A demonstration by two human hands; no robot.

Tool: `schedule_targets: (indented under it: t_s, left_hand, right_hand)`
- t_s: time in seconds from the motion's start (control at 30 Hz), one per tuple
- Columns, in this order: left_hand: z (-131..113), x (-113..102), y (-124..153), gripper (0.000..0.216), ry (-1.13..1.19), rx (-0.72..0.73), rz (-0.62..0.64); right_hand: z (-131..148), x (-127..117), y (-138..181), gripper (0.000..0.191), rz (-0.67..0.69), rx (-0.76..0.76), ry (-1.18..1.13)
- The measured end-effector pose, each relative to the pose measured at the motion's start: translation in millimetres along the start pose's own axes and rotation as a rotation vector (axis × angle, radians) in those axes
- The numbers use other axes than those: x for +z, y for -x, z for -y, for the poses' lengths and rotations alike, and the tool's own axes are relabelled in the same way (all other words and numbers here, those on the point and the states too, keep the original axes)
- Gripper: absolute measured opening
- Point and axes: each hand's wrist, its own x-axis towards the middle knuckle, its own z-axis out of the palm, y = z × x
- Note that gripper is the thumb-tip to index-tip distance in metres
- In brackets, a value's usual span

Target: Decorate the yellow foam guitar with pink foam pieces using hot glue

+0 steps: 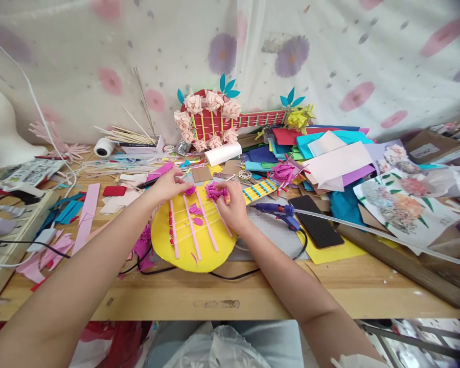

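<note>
A yellow paper guitar (199,240) with pink strips and white strings lies on the wooden table in front of me. My left hand (167,185) rests at its upper left edge, fingers pinched near a small magenta paper piece (190,190). My right hand (233,203) is closed on a magenta paper flower (215,192) pressed onto the guitar's top edge. Loose magenta petals (195,209) lie on the yellow body. The guitar's neck (259,190) with blue bars points right.
A blue glue gun (280,212) lies right of my right hand, beside a black phone (317,227). A finished red guitar with paper flowers (210,118) leans at the back. Coloured paper sheets (322,148) pile up right; a power strip (7,230) and cables sit left.
</note>
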Motion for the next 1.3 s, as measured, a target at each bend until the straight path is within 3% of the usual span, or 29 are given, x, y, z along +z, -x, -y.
schedule_targets:
  t_s: [0.17, 0.37, 0.43, 0.57, 0.77, 0.9, 1.03, 1.13, 1.2, 1.3]
  left_hand:
    - [5.5, 2.8, -7.0, 0.045, -0.044, 0.028, -0.024]
    - [6.6, 2.1, -16.1, 0.035, -0.029, -0.075, -0.012]
    - [7.5, 4.4, -16.1, 0.028, -0.110, -0.025, -0.049]
    - [12.0, 7.4, -16.9, 0.043, -0.177, 0.066, -0.062]
    - [13.5, 6.2, -19.4, 0.037, -0.136, -0.007, -0.116]
    - [-0.6, -5.8, -8.9, 0.029, -0.048, -0.069, -0.067]
    - [-12.0, -31.6, 5.1, 0.025, -0.047, -0.012, -0.086]
    - [-8.3, -44.3, 15.6, 0.029, -0.038, 0.015, -0.151]
    - [-1.8, -44.4, 23.8, 0.029, -0.036, 0.015, -0.172]
    - [7.0, -35.3, 37.0, 0.021, 0.002, 0.021, -0.190]
  right_hand:
    - [-2.1, -0.7, 0.4, 0.027, -0.019, 0.006, -0.028]
    - [-0.6, -3.2, -2.5, 0.026, -0.024, 0.061, -0.031]
    - [1.8, -3.0, -3.1, 0.026, -0.030, 0.060, -0.033]
    - [5.6, -2.0, -3.4, 0.026, -0.018, 0.066, -0.039]
    - [5.2, -3.2, -5.1, 0.027, 0.010, 0.100, -0.034]
    - [4.5, -4.7, -5.1, 0.029, 0.009, 0.089, -0.134]
    - [2.7, -7.0, -5.3, 0.030, 0.115, 0.063, -0.275]
    - [1.3, -9.8, -6.1, 0.014, 0.230, 0.058, -0.230]
    - [1.8, -12.5, -5.8, 0.002, 0.334, 0.054, -0.149]
    - [5.8, -15.9, -3.1, 0.006, 0.482, 0.020, -0.044]
